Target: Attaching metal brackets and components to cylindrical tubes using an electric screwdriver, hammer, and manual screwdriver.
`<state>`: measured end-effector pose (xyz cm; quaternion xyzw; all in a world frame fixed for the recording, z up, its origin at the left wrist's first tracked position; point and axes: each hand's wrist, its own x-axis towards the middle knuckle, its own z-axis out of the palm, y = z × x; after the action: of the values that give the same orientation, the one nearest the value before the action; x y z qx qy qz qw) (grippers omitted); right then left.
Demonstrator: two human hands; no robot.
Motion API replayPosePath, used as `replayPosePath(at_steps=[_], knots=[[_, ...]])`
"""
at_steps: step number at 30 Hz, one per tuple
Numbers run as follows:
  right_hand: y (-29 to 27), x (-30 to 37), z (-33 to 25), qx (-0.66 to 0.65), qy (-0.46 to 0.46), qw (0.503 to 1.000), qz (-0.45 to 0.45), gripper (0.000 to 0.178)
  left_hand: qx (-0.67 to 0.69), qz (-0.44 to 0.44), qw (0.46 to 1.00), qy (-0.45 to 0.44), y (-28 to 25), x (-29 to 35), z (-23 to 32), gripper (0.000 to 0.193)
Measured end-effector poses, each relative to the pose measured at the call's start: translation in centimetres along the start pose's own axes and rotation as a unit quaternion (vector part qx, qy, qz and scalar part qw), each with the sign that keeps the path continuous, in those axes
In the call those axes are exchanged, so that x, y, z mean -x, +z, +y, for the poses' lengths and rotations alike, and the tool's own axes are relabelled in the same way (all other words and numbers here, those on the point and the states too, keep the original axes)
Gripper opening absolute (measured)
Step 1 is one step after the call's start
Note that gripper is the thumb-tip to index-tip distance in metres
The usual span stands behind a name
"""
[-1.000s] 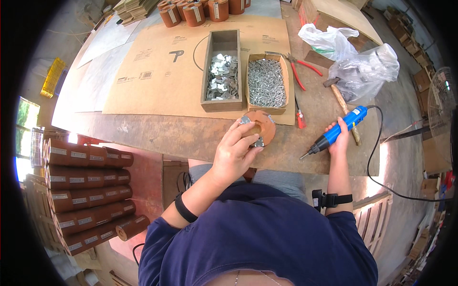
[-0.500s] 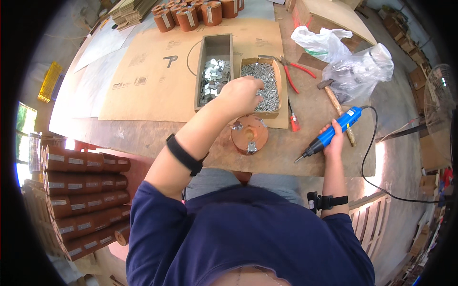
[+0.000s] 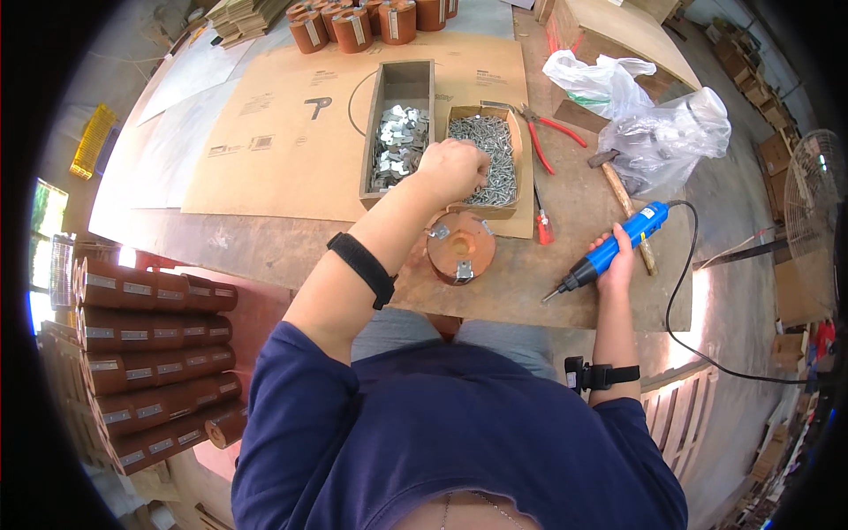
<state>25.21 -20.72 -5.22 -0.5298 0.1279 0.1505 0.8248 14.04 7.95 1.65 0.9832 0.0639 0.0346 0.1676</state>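
Left hand is over the box of screws, fingers curled in close together and pointing down at the pile. Tips are hidden from this angle, so I can't tell if I've got a screw pinched or how far apart they are. Right hand is wrapped around the blue electric screwdriver, firm grip, bit pointing down and left, apart from the work. Its black cord runs off to the right.

Work is the brown cylinder: standing on end on the table, just on my side of the screw box, neither hand on it. Metal clips sit around its rim, with a recess in the middle of the top.

Left of the screws, right beside them: long wooden tray with a heap of loose metal clips. Both containers sit on a cardboard sheet.

Right of the screws: red-handled pliers, small red-handled screwdriver, then a hammer, its handle passing behind my electric screwdriver. Clear plastic bags beyond that. More brown cylinders at the far edge, plus a stack of cylinders lying down at my left.
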Motion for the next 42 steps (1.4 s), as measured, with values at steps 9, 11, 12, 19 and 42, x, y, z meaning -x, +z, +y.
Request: replayPosePath(at_steps=[9, 11, 12, 19, 42], knots=[[0.4, 0.1, 0.0, -0.003, 0.013, 1.000, -0.012, 0.025, 0.070, 0.164, 0.984, 0.010, -2.3, 3.1, 1.3, 0.010], [0.9, 0.7, -0.3, -0.029, 0.014, 0.999, -0.013, 0.025, 0.239, 0.141, 0.961, -0.018, -3.7, 4.5, 2.4, 0.011], [1.6, 1.0, -0.9, -0.029, 0.013, 0.999, -0.017, 0.025, 0.308, 0.100, 0.945, -0.046, -5.0, 5.7, 3.2, 0.013], [10.4, 9.1, -7.7, -0.065, -0.172, 0.956, -0.229, 0.034, 0.633, 0.100, 0.767, -0.031, -4.9, 12.2, 4.9, 0.014], [15.0, 18.8, -7.5, -0.133, -0.320, 0.818, -0.460, 0.057, 0.903, 0.077, 0.418, -0.058, 0.5, 16.0, 5.9, 0.010]])
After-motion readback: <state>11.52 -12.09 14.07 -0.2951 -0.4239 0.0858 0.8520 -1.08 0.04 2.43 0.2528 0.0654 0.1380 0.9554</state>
